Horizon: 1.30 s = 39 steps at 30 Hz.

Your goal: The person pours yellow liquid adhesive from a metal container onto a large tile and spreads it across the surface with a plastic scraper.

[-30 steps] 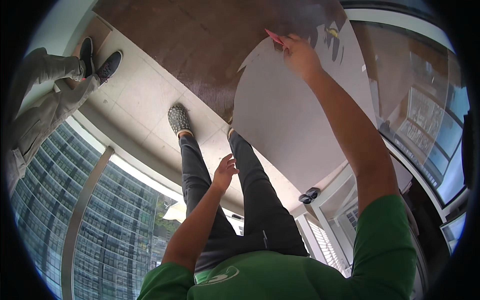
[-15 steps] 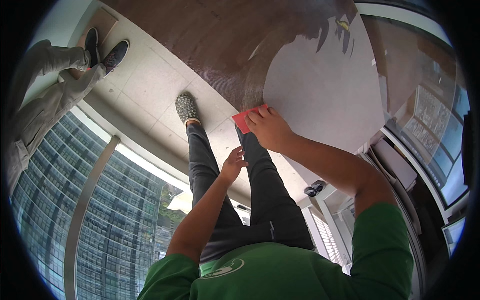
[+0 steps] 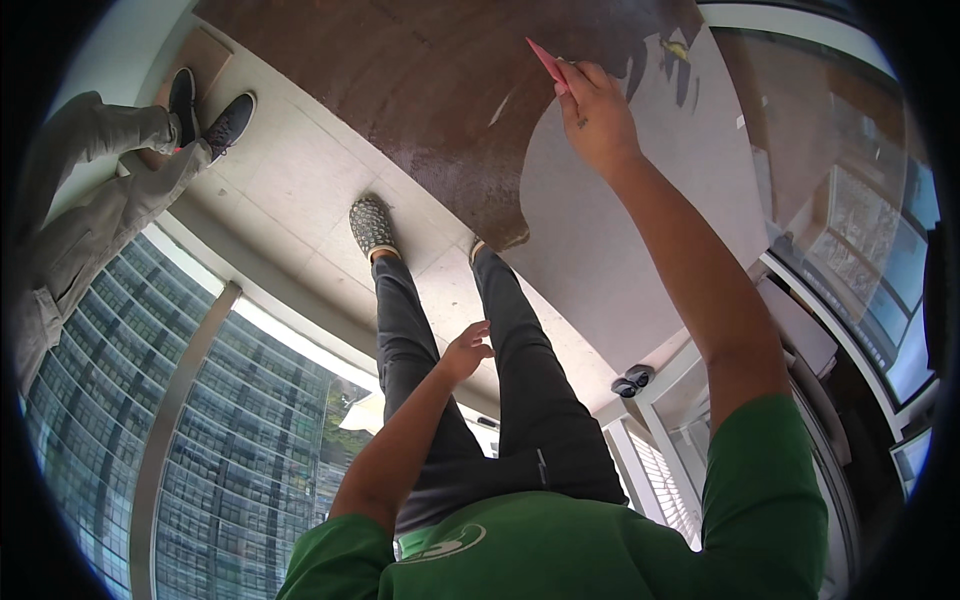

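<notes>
While wet brown coating (image 3: 400, 120) covers the far and left part of the board (image 3: 640, 230), the near right part is bare and pale grey, so the spreading looks well under way but unfinished. The coating's inner edge curves from the near left side, beside the person's right foot, to the far right, where it breaks into dark streaks (image 3: 682, 85). Inside that curve nothing brown shows, and this wide pale part is what is left. The covered part is not quite even: a thin pale mark shows through it, and its sheen varies.

Left of the board runs the tiled floor (image 3: 300, 180), on which another person's shoes (image 3: 230, 125) stand at the far left. The person's legs (image 3: 530, 370) stand near, alongside the board's left edge.

The right hand (image 3: 603, 120) reaches far over the curved edge and grips the red scraper (image 3: 543, 60) between thumb and fingers. The scraper tilts above the coating; whether it touches is unclear. The left hand (image 3: 466, 353), loosely open with nothing in it, hangs over the legs. Among the far right streaks is a small yellow smear (image 3: 677, 49).
</notes>
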Each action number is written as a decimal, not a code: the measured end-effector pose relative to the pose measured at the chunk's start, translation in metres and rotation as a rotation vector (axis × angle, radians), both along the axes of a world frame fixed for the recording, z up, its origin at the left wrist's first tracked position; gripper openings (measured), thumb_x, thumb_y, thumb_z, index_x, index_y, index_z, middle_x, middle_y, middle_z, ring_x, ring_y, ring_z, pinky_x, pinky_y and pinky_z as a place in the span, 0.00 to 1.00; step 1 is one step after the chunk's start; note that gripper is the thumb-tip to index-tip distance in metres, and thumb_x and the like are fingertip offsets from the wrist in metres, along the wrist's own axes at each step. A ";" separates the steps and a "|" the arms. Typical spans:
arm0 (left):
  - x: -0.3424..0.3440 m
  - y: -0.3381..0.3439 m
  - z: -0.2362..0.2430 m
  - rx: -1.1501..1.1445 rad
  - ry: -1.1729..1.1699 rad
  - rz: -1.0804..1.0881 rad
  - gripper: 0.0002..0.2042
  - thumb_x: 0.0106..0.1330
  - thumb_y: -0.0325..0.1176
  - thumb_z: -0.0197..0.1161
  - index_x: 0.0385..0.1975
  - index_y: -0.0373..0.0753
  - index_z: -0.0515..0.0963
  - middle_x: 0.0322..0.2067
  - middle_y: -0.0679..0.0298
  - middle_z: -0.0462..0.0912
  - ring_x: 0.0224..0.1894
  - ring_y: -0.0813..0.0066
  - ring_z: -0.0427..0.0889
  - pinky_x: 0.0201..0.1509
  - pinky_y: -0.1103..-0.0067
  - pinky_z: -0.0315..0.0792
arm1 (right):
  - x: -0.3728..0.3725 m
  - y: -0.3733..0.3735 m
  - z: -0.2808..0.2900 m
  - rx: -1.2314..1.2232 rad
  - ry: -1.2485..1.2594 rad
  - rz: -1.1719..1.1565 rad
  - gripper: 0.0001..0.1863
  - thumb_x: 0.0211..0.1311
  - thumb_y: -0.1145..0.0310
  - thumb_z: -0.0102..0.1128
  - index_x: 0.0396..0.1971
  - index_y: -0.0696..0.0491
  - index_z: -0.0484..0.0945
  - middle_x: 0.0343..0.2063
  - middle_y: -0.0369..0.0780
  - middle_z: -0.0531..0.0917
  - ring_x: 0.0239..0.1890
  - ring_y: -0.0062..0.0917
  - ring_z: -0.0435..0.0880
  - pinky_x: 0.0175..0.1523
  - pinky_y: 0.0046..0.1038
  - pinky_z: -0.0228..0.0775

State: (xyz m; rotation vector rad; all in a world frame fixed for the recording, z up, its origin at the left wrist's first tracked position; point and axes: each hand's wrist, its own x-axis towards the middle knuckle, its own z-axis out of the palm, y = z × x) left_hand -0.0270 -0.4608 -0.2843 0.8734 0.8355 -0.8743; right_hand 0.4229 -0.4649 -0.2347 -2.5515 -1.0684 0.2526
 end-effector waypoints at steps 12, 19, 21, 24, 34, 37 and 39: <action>0.016 0.018 0.012 0.013 0.017 -0.043 0.32 0.61 0.26 0.63 0.69 0.41 0.64 0.64 0.49 0.72 0.66 0.56 0.70 0.68 0.68 0.66 | 0.022 -0.002 -0.013 -0.194 -0.089 -0.303 0.11 0.63 0.68 0.56 0.42 0.54 0.81 0.39 0.44 0.80 0.42 0.44 0.82 0.47 0.42 0.78; 0.017 0.026 0.015 0.005 0.033 -0.024 0.34 0.58 0.27 0.64 0.69 0.40 0.65 0.64 0.50 0.72 0.68 0.54 0.68 0.69 0.66 0.66 | -0.043 0.037 -0.014 -0.306 0.115 0.054 0.14 0.59 0.68 0.59 0.45 0.53 0.81 0.43 0.40 0.80 0.48 0.37 0.80 0.50 0.39 0.77; 0.010 0.028 0.011 0.014 0.024 -0.014 0.34 0.58 0.27 0.64 0.69 0.40 0.64 0.64 0.50 0.72 0.69 0.54 0.68 0.69 0.66 0.66 | -0.079 0.051 -0.003 -0.341 0.120 0.172 0.16 0.56 0.69 0.60 0.45 0.54 0.80 0.44 0.38 0.80 0.48 0.34 0.80 0.50 0.36 0.77; 0.011 0.031 0.014 0.012 0.017 -0.008 0.32 0.62 0.25 0.62 0.69 0.41 0.64 0.64 0.49 0.72 0.66 0.57 0.70 0.68 0.68 0.66 | -0.130 0.056 -0.002 -0.335 0.162 0.256 0.17 0.56 0.70 0.60 0.47 0.56 0.79 0.43 0.37 0.79 0.47 0.33 0.79 0.49 0.36 0.77; -0.003 0.043 0.011 0.006 0.047 0.020 0.35 0.58 0.27 0.63 0.69 0.40 0.64 0.65 0.48 0.71 0.69 0.54 0.68 0.69 0.66 0.66 | -0.175 0.045 0.042 -0.075 0.676 0.062 0.09 0.66 0.69 0.56 0.40 0.57 0.79 0.39 0.43 0.81 0.42 0.40 0.81 0.46 0.35 0.75; -0.007 0.057 0.015 0.007 0.068 -0.012 0.35 0.58 0.25 0.63 0.70 0.39 0.63 0.66 0.47 0.70 0.69 0.54 0.67 0.69 0.66 0.66 | -0.114 0.009 0.062 0.049 0.845 -0.185 0.11 0.70 0.66 0.55 0.43 0.56 0.80 0.36 0.42 0.82 0.39 0.34 0.82 0.45 0.34 0.72; -0.010 0.061 0.016 -0.002 0.083 0.052 0.36 0.57 0.23 0.62 0.70 0.37 0.62 0.65 0.48 0.71 0.68 0.55 0.68 0.69 0.68 0.66 | -0.070 -0.025 0.068 0.151 0.873 -0.382 0.13 0.71 0.64 0.55 0.45 0.57 0.80 0.35 0.41 0.82 0.38 0.32 0.81 0.45 0.32 0.71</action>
